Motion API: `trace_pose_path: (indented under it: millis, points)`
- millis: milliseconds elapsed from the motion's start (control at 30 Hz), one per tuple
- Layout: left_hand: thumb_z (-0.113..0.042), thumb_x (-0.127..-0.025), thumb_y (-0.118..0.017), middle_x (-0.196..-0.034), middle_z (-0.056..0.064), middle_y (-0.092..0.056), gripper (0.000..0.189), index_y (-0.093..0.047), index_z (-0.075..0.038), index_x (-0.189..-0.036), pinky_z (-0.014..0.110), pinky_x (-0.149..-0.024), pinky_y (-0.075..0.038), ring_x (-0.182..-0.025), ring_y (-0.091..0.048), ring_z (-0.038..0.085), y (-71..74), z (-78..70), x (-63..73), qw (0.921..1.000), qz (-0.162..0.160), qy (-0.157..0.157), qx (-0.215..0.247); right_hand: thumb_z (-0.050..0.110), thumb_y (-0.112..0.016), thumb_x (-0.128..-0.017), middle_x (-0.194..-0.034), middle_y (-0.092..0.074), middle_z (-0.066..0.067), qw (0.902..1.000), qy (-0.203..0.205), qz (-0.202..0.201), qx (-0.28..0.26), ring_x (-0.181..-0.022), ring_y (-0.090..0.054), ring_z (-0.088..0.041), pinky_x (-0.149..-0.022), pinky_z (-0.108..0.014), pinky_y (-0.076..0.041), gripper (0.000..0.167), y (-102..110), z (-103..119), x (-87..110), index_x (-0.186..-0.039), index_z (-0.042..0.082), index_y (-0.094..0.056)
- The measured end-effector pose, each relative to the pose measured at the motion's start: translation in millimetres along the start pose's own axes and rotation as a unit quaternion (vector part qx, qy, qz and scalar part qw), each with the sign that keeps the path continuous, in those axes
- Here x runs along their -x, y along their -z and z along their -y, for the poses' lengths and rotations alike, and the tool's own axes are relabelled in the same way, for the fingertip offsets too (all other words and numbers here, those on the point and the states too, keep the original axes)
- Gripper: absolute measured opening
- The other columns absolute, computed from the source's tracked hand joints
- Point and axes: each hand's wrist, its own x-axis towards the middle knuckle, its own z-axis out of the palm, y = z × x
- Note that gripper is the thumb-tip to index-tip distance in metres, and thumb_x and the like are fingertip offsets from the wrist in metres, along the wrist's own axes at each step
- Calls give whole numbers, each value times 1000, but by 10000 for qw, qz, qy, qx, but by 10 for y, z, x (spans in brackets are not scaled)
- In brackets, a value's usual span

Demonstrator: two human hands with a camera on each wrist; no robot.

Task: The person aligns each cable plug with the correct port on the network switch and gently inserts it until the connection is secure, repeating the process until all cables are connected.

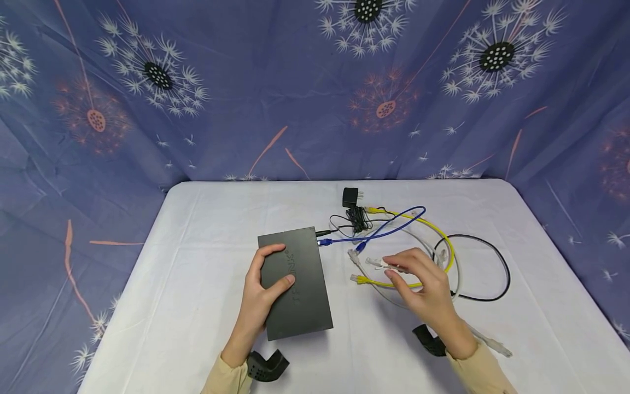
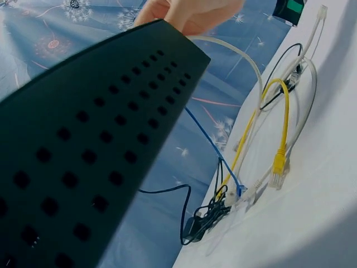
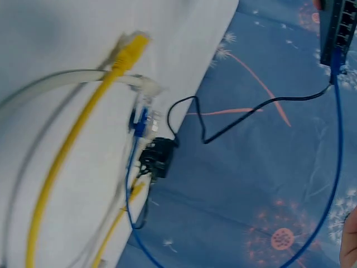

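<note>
My left hand (image 1: 261, 290) grips a black network switch (image 1: 305, 295) by its left side, with the thumb across the top face. Rows of square vent holes show on the switch in the left wrist view. A blue Ethernet cable (image 1: 379, 237) is plugged into its right-hand end, beside a thin black power lead (image 1: 323, 233). To the right, my right hand (image 1: 427, 284) pinches a whitish Ethernet cable between thumb and fingers, its clear plug (image 1: 372, 262) pointing left toward the switch. The blue cable's other plug (image 1: 361, 247) lies near the middle of the table.
A yellow Ethernet cable (image 1: 450, 249) curves around behind my right hand, among grey cables (image 1: 459, 273). One grey plug (image 1: 501, 347) lies at the front right. A black cable loop (image 1: 508, 268) spreads farther right. The power adapter (image 1: 350, 197) sits at the back with its coiled lead.
</note>
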Motion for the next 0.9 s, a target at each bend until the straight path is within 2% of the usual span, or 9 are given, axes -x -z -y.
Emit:
trace_pose_path:
  millis: [267, 567, 767, 900]
  points:
    - [-1, -81, -68, -123, 9, -47, 55, -52, -19, -130, 44, -79, -41, -103, -46, 31, -5, -27, 13, 10000, 45, -14, -10, 24, -61, -95, -79, -61, -16, 9994, 202, -244, 108, -70, -55, -18, -65, -17, -43, 36, 4, 75, -112, -85, -10, -68]
    - [-1, -81, -69, -128, 7, -46, 55, -52, -19, -130, 43, -79, -42, -103, -46, 32, -17, -71, 34, 9999, 136, -75, -31, 20, -63, -94, -76, -58, -16, 9974, 569, -434, -64, -65, -51, -17, -56, -22, -39, 33, -30, 141, -227, -81, -10, -66]
    - [-2, -81, -69, -128, 7, -46, 55, -53, -20, -130, 44, -80, -42, -103, -46, 32, -32, -92, 44, 9998, 190, -56, -10, 20, -63, -94, -74, -58, -15, 9962, 786, -372, -88, -60, -49, -17, -54, -21, -40, 34, -81, 147, -259, -78, -10, -65]
    - [-2, -81, -69, -127, 9, -46, 55, -53, -20, -130, 44, -80, -41, -102, -47, 34, -43, -108, 50, 9997, 237, -58, -10, 21, -61, -95, -74, -59, -14, 9966, 793, -219, -37, -58, -50, -17, -54, -20, -41, 34, -108, 138, -265, -80, -9, -66]
